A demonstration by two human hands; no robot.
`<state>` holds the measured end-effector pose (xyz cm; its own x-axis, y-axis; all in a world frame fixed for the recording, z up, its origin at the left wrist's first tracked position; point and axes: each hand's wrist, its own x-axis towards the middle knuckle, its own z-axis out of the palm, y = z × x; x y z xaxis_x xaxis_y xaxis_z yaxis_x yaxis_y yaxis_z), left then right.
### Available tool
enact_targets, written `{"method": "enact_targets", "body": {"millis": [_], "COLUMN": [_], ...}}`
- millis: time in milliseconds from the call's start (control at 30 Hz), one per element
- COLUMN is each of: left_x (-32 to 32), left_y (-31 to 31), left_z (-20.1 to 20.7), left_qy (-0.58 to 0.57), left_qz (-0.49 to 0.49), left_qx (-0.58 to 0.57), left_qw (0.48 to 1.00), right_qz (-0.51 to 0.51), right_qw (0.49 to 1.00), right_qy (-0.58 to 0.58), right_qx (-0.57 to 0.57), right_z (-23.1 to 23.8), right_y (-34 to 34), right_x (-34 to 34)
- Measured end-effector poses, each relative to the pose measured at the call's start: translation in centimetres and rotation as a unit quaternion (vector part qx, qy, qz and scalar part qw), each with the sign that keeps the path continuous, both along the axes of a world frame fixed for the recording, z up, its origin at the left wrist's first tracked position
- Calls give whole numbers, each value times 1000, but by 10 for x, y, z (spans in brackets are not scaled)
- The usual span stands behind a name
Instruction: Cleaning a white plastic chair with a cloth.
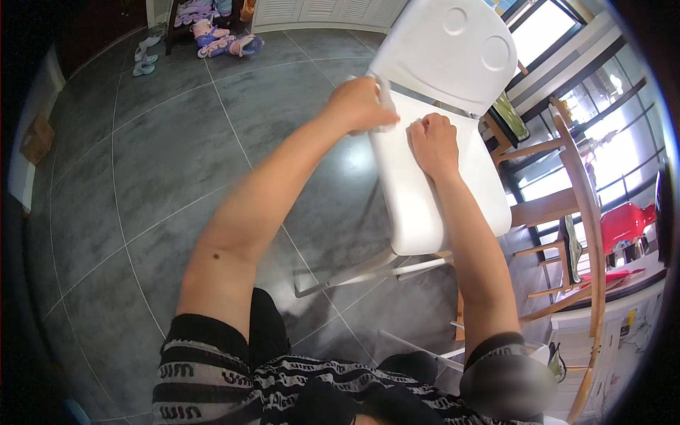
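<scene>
A white folding chair stands in front of me, with its smooth seat (pixel 418 205) and its upright backrest (pixel 446 49). My left hand (pixel 358 105) is closed around a white cloth (pixel 384 106), at the left edge of the seat near the backrest. The cloth is partly hidden by the fingers and slightly blurred. On the seat rests my right hand (pixel 433 145), its fingers curled in. Whatever may be under those fingers is hidden. The chair's thin metal legs (pixel 347 280) touch the floor.
Grey tiles (pixel 163 170) cover the floor. Roller skates (pixel 230 44) and light shoes (pixel 145 60) lie at the far left, near a white louvred cabinet (pixel 319 13). A wooden table (pixel 584 191) and a red chair (pixel 627 223) stand to the right. A cardboard box (pixel 37 139) is by the left wall.
</scene>
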<state>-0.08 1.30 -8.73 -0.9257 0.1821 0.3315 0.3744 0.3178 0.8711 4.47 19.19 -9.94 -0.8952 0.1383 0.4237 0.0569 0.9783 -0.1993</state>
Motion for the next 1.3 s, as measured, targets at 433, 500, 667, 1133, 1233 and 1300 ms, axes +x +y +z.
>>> {"method": "enact_targets", "body": {"millis": [433,500,667,1133,1233,1300], "left_x": [-62,-59,-52,-50,-65,-62], "left_y": [-1,-1,-11,8,-15,-24], "left_z": [-5,6,12,14,-12,-36], "left_qy": [-95,-195,-202,-167,-265,-256], "left_qz": [-104,-119,-183,-93,-165,-187], "left_qx": [-162,-164,-119,-225,-40,61], "left_qw": [977,959,955,955,949,946], "right_qz": [-5,-3,-15,-10,-3,-5], "right_qw": [1000,1000,1000,1000,1000,1000], "right_qy": [2,8,-10,-9,-9,-15], "right_qx": [14,4,24,9,-2,-5], "right_z": [-1,0,3,-1,1,1], "right_y": [-2,0,-6,-1,-2,-1], "right_x": [-1,-1,1,-4,-2,-3]}}
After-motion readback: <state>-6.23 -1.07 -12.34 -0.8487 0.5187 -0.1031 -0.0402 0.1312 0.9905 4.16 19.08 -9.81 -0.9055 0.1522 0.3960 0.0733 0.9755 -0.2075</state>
